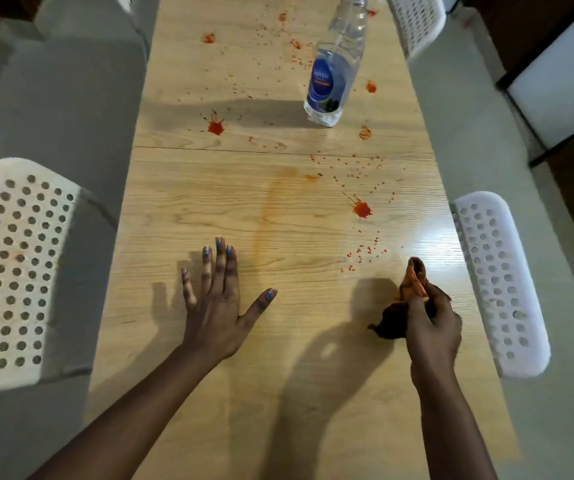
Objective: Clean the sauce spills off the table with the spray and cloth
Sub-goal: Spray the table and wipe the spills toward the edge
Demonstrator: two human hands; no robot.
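Note:
My right hand (432,327) grips a bunched dark cloth (412,299) stained orange, held just above the wooden table (278,393) near its right side. My left hand (216,306) rests flat on the table with fingers spread. Red sauce splats lie ahead: one (362,209) just beyond the cloth, one (215,127) at mid left, and many small specks farther up. A faint orange smear (271,216) runs down the middle. A clear plastic bottle (335,69) with a blue label stands beyond the splats, its top cut off by the frame.
White perforated chairs stand on both sides: one at the left (15,271), one at the right (503,282), another at the far right (417,22). Grey floor flanks the table. A seam (244,151) crosses the tabletop.

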